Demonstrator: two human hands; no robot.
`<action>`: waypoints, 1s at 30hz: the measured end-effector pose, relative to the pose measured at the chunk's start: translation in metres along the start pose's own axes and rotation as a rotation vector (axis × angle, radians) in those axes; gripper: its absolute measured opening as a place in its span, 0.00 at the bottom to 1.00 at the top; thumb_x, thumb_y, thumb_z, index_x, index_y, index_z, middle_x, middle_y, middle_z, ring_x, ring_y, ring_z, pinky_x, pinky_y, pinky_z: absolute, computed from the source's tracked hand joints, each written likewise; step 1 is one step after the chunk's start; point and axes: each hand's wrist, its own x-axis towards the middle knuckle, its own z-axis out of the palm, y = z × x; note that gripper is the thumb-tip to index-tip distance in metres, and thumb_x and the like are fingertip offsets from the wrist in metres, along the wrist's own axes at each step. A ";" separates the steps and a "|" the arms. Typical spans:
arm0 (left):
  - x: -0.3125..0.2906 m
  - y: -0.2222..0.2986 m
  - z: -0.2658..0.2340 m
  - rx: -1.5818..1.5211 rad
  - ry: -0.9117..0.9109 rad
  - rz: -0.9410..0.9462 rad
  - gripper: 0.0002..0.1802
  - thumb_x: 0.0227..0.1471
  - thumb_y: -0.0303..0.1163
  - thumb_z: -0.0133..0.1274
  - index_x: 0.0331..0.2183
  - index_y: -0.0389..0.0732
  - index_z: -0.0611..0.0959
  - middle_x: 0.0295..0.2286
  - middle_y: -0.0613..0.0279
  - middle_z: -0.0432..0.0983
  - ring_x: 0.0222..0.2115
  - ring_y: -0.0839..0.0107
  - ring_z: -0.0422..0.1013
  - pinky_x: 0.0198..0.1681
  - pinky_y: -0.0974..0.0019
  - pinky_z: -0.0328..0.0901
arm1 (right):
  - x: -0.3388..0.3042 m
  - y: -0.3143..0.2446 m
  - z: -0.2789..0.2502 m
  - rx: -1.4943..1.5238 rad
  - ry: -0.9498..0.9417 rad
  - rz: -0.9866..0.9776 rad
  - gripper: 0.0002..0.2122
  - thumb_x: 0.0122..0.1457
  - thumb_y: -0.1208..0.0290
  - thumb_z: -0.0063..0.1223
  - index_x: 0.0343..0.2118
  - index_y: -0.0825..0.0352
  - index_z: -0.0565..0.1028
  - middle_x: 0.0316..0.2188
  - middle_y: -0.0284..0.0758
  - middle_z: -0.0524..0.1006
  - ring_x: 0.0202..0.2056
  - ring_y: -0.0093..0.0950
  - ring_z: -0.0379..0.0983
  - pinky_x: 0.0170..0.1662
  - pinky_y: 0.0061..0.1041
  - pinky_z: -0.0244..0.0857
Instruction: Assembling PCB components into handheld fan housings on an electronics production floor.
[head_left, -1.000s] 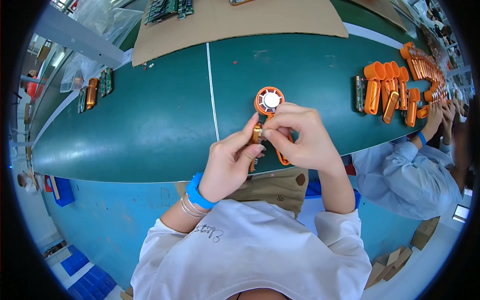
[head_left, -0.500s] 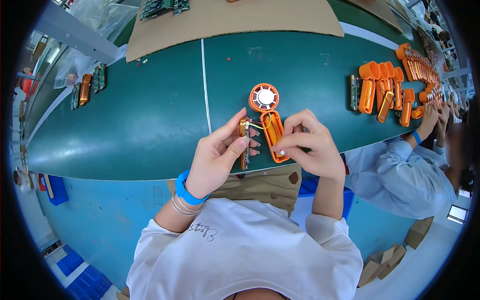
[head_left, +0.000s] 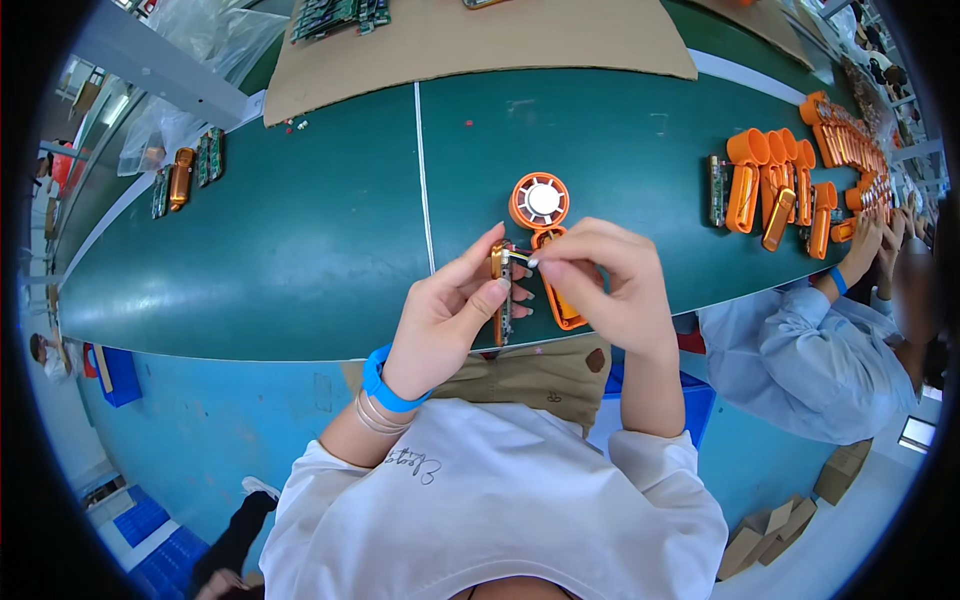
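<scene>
My left hand (head_left: 442, 310) is closed round a narrow circuit board (head_left: 503, 315) with a shiny copper-coloured part along one side, held upright at the table's near edge. Thin wires (head_left: 519, 259) run from the board's upper end to my right hand (head_left: 618, 285), whose thumb and forefinger pinch them. Beneath that hand lies an orange handle-shaped housing (head_left: 567, 315), partly covered by the fingers. At its far end sits a round orange head (head_left: 540, 201) with a white, spoked centre.
On the green table (head_left: 300, 250), several orange housings (head_left: 770, 175) stand at the right, near a co-worker's hands (head_left: 870, 245). Circuit boards (head_left: 208, 157) and a copper-coloured casing (head_left: 181, 178) lie far left. Cardboard (head_left: 480, 50) with more boards covers the back.
My right hand has moved up and left from the housing to the wires by the board. My left hand keeps its hold. A person's leg has appeared at the lower left.
</scene>
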 end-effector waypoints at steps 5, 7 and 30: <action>-0.001 0.003 0.001 0.080 -0.023 0.026 0.28 0.58 0.21 0.44 0.59 0.37 0.59 0.45 0.58 0.71 0.41 0.72 0.70 0.45 0.65 0.70 | 0.003 -0.008 0.012 -0.104 0.033 -0.067 0.04 0.48 0.81 0.56 0.29 0.70 0.77 0.22 0.34 0.72 0.24 0.26 0.70 0.25 0.24 0.63; -0.001 0.002 0.002 0.077 -0.016 0.025 0.28 0.58 0.21 0.44 0.59 0.37 0.59 0.45 0.58 0.71 0.41 0.72 0.70 0.46 0.65 0.69 | 0.005 -0.010 0.012 -0.156 0.033 -0.018 0.03 0.48 0.79 0.56 0.27 0.70 0.76 0.22 0.36 0.72 0.25 0.31 0.70 0.27 0.28 0.64; 0.001 -0.002 0.006 0.321 0.085 0.172 0.28 0.54 0.18 0.48 0.57 0.42 0.66 0.36 0.61 0.72 0.35 0.77 0.72 0.41 0.72 0.70 | 0.005 -0.008 0.025 -0.111 0.124 0.044 0.01 0.47 0.80 0.55 0.24 0.70 0.76 0.20 0.37 0.74 0.23 0.31 0.71 0.25 0.27 0.62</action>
